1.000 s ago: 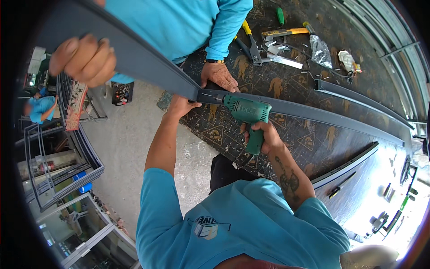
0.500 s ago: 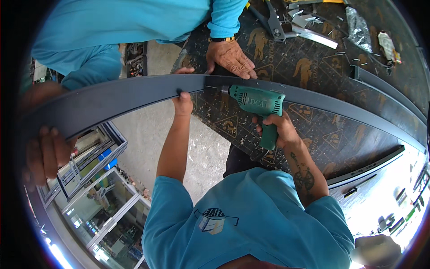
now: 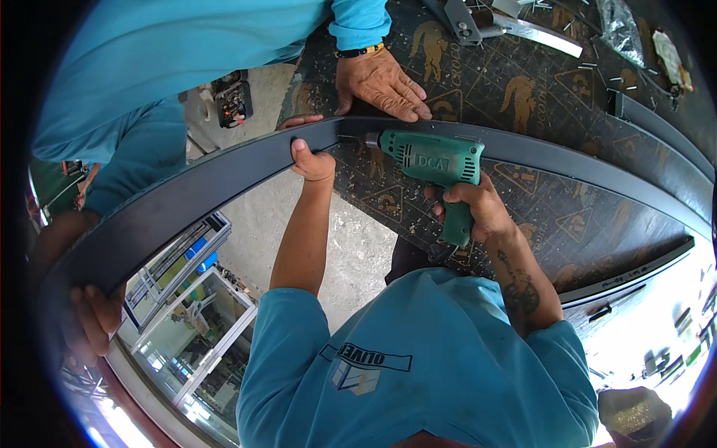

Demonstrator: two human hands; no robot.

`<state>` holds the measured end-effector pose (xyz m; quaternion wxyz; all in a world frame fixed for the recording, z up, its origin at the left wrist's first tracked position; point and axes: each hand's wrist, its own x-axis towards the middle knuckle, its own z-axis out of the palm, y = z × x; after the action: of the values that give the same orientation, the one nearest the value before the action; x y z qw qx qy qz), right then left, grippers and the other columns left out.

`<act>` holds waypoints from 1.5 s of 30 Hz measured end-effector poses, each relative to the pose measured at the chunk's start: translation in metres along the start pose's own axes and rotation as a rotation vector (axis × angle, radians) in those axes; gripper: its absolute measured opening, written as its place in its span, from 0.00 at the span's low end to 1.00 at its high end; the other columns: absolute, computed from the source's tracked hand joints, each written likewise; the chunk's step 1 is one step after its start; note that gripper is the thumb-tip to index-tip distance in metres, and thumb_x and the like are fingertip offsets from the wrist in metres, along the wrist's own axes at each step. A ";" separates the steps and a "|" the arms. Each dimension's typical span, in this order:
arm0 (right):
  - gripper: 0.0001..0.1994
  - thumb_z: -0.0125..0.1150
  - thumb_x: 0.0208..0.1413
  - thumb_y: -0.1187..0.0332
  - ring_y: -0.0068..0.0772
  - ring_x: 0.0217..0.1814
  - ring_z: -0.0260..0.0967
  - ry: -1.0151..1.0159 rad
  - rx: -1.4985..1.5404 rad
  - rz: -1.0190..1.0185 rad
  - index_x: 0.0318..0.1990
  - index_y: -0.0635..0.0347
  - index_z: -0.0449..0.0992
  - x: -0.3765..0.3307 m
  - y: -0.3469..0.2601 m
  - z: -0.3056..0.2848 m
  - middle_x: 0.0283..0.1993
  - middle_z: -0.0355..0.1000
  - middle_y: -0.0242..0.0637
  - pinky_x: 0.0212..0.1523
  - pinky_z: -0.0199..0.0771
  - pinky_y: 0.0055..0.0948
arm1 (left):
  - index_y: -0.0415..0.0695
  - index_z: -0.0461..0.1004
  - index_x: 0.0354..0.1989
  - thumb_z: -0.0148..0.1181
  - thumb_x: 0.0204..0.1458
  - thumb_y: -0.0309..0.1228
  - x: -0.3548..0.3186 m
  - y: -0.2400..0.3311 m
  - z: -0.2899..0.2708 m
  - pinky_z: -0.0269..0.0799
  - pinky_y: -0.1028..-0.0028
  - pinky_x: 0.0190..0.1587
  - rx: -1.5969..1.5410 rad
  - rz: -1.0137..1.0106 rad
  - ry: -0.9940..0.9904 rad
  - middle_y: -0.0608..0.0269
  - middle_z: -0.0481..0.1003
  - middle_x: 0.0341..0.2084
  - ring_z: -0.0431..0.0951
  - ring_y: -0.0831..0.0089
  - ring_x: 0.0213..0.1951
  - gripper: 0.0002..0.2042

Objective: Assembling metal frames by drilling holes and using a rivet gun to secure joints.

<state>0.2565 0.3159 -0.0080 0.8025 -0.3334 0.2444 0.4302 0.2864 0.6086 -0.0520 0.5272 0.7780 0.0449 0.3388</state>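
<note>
**Drill bit against a long grey profile, held at three points**

Just left of centre in the frame we see the left hand closed around the lower edge of a long dark grey metal profile, thumb on its face and fingers curled behind. Right of centre, the right hand is wrapped tightly round the handle of a green electric drill. The drill lies level, pointing left, and its bit meets the profile just beside the left hand.

The profile sweeps in an arc from the lower left of the frame across the centre to the far right edge. Above the drill, a co-worker's hand presses flat, fingers spread, on the profile's upper edge; that person's blue sleeve fills the upper left. At the lower left rim another hand grips the profile's end, though the view there is too dark and bent to tell whose it is.

Under the work lies a table with a dark patterned cover, strewn with metal chips. Hand tools and offcuts lie along the top edge, and a second grey profile runs at the upper right. Glazed aluminium frames stand on the floor at the lower left.
</note>
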 end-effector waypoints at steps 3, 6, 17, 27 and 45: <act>0.23 0.58 0.40 0.80 0.29 0.26 0.70 0.015 -0.039 0.011 0.49 0.70 0.67 0.000 -0.007 0.003 0.35 0.74 0.45 0.28 0.75 0.28 | 0.33 0.62 0.37 0.43 0.54 0.49 0.000 0.000 0.001 0.74 0.65 0.37 -0.008 0.022 -0.013 0.47 0.71 0.27 0.75 0.59 0.30 0.24; 0.23 0.60 0.38 0.80 0.29 0.26 0.70 0.029 -0.139 -0.002 0.48 0.69 0.68 0.001 -0.013 0.006 0.33 0.73 0.43 0.28 0.74 0.28 | 0.33 0.62 0.37 0.43 0.53 0.47 0.001 -0.003 0.001 0.75 0.65 0.35 -0.005 0.070 -0.028 0.47 0.70 0.27 0.75 0.60 0.30 0.23; 0.20 0.61 0.37 0.81 0.26 0.25 0.67 0.044 -0.129 0.006 0.43 0.67 0.70 0.005 -0.011 0.009 0.30 0.71 0.38 0.25 0.69 0.27 | 0.34 0.61 0.38 0.44 0.48 0.43 0.002 -0.013 0.000 0.77 0.63 0.35 -0.054 0.135 -0.056 0.47 0.70 0.27 0.74 0.58 0.30 0.20; 0.26 0.61 0.40 0.78 0.27 0.42 0.71 0.083 -0.553 -0.135 0.53 0.67 0.68 -0.010 -0.019 0.030 0.40 0.73 0.39 0.46 0.70 0.27 | 0.35 0.62 0.37 0.45 0.50 0.41 0.003 -0.013 0.001 0.76 0.68 0.31 -0.106 0.161 -0.064 0.50 0.70 0.26 0.75 0.62 0.29 0.18; 0.33 0.61 0.39 0.78 0.50 0.52 0.73 0.139 -0.787 -0.314 0.60 0.57 0.64 -0.017 -0.016 0.056 0.48 0.74 0.53 0.52 0.73 0.38 | 0.35 0.61 0.40 0.44 0.51 0.41 0.005 -0.011 0.000 0.76 0.68 0.31 -0.081 0.180 -0.121 0.49 0.70 0.28 0.75 0.62 0.29 0.18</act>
<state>0.2669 0.3419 0.0453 0.6516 -0.6755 0.0614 0.3397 0.2934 0.6161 -0.0588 0.5274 0.7760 -0.0706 0.3387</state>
